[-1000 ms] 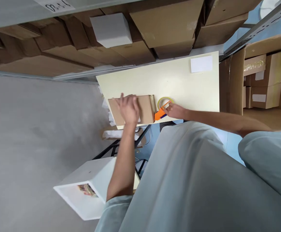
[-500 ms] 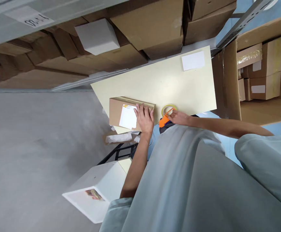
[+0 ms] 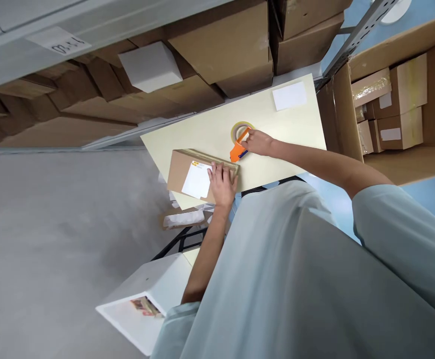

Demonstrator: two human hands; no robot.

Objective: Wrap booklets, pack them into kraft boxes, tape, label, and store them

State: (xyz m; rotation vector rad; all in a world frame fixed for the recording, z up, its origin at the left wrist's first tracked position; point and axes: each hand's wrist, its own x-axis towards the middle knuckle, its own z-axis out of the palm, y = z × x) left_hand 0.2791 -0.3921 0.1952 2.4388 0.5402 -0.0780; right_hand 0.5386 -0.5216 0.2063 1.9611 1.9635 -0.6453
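A brown cardboard box (image 3: 177, 172) with a white label (image 3: 197, 180) on top lies at the near left part of the pale yellow table (image 3: 277, 124). My left hand (image 3: 223, 187) rests on the box's right end, its fingers stretched out over the top and the label's edge. In my right hand (image 3: 258, 142) is an orange tape dispenser (image 3: 237, 149), gripped by its handle with the fingers wrapped round. A roll of yellowish tape (image 3: 236, 130) sits in the dispenser, which is just right of the box and apart from it.
A white card (image 3: 289, 95) lies on the table's far right. Behind the table a shelf holds several cartons (image 3: 221, 40) and a white box (image 3: 152, 65). A large open carton (image 3: 385, 164) with smaller boxes stands at the right. A white bin (image 3: 142, 299) is below left.
My right hand has moved the tape dispenser away from my body, up and left over the table. My left hand stays on the box. The view has shifted slightly.
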